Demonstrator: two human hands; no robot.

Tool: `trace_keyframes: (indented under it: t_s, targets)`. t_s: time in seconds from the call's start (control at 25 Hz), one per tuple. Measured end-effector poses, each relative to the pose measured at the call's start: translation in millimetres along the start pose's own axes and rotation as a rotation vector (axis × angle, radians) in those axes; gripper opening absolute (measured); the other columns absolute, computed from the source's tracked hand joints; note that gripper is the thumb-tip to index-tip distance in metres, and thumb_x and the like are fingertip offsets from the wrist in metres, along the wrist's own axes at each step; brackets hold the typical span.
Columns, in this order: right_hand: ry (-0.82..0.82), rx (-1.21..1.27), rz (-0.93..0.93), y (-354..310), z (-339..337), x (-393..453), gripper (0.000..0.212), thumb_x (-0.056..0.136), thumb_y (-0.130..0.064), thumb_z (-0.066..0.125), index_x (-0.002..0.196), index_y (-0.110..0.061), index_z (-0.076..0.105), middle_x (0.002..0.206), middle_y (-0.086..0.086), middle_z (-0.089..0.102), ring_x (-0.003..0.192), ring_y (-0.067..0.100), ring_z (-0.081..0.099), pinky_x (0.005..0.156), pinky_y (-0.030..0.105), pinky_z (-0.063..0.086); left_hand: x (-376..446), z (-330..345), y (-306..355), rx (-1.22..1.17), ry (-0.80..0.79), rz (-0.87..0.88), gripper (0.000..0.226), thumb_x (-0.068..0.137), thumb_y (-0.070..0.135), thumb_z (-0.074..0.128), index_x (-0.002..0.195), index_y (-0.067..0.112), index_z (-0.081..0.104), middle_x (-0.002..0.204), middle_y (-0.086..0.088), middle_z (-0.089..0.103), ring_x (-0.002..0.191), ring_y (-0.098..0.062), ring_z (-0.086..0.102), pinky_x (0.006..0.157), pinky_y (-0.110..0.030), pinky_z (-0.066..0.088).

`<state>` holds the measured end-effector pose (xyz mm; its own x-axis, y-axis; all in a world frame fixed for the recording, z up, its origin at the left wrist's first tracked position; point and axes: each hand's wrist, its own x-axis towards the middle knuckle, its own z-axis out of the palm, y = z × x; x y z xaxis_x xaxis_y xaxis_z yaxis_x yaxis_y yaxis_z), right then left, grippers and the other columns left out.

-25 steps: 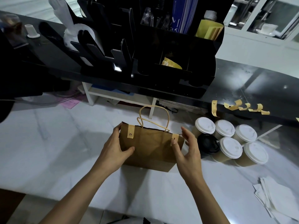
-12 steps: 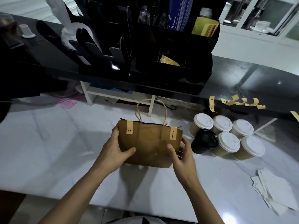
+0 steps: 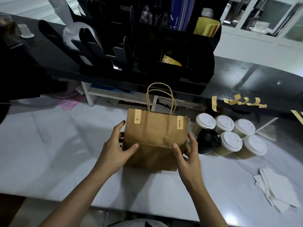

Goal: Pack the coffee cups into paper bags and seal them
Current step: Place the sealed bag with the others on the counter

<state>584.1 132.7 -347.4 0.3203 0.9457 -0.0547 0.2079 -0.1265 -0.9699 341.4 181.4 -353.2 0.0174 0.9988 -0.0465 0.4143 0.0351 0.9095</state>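
A brown paper bag (image 3: 155,136) with twine handles stands upright on the white counter (image 3: 49,153). Two yellow stickers close its top edge, one at the left (image 3: 137,119) and one at the right (image 3: 180,122). My left hand (image 3: 116,148) grips the bag's left side, thumb on the front. My right hand (image 3: 186,153) grips its right side the same way. Just right of the bag stand several lidded coffee cups (image 3: 229,141), most with white lids, one with a black lid (image 3: 208,138).
A black organizer (image 3: 147,46) with bags and sleeves sits on the dark raised shelf (image 3: 246,82) behind. Yellow sticker strips (image 3: 242,102) hang from the shelf's edge. A stack of white napkins (image 3: 277,189) lies at the right.
Both hands slid down from the bag's top to its lower sides. The right sticker now lies flat over the top edge, and the bag sits closer in view.
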Motion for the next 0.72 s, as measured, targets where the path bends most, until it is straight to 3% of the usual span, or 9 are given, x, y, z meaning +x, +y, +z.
trace_keyframes:
  t_s: [0.16,0.28,0.44,0.56,0.72]
  targets:
    - [0.002,0.010,-0.031,-6.4,-2.5,-5.1,0.069,0.085,-0.061,0.066,0.146,-0.061,0.033,0.134,-0.029,0.059,0.122,0.003,0.061,0.099,0.036,0.056,-5.7,1.4,8.2,-0.027,-0.015,0.076,0.089,0.081,0.042,0.079,0.144,0.061,0.019,0.137,0.017,0.046,0.117,-0.008,0.051,0.090,-0.029,0.050]
    - [0.016,0.003,-0.038,-16.4,-8.3,-9.2,0.076,0.080,-0.076,0.063,0.147,-0.065,0.028,0.142,-0.031,0.052,0.127,0.002,0.057,0.101,0.038,0.054,-9.2,1.7,17.5,-0.039,-0.021,0.104,0.094,0.078,0.049,0.077,0.148,0.061,0.015,0.143,0.021,0.039,0.121,-0.003,0.046,0.091,-0.028,0.047]
    - [0.096,-0.007,-0.055,-25.3,-18.2,-20.9,0.086,0.077,-0.076,0.062,0.148,-0.068,0.016,0.155,-0.024,0.042,0.138,0.008,0.049,0.109,0.042,0.049,-13.4,9.7,33.5,-0.076,-0.037,0.131,0.099,0.070,0.062,0.072,0.148,0.062,0.012,0.136,0.027,0.038,0.116,0.002,0.047,0.088,-0.028,0.047]
    - [0.166,0.004,-0.067,-27.7,-32.3,-31.1,0.080,0.077,-0.075,0.063,0.147,-0.068,0.024,0.149,-0.029,0.047,0.132,-0.001,0.051,0.105,0.034,0.051,-15.7,20.5,45.0,-0.113,-0.069,0.173,0.097,0.068,0.064,0.072,0.147,0.064,0.015,0.128,0.041,0.039,0.118,0.003,0.049,0.085,-0.026,0.049]
    - [0.251,0.005,-0.052,-28.6,-56.4,-48.8,0.077,0.077,-0.077,0.060,0.145,-0.069,0.025,0.152,-0.027,0.043,0.136,0.007,0.049,0.102,0.031,0.051,-21.4,38.1,59.1,-0.111,-0.146,0.216,0.097,0.067,0.064,0.073,0.145,0.067,0.015,0.123,0.054,0.035,0.112,0.014,0.046,0.078,-0.019,0.044]
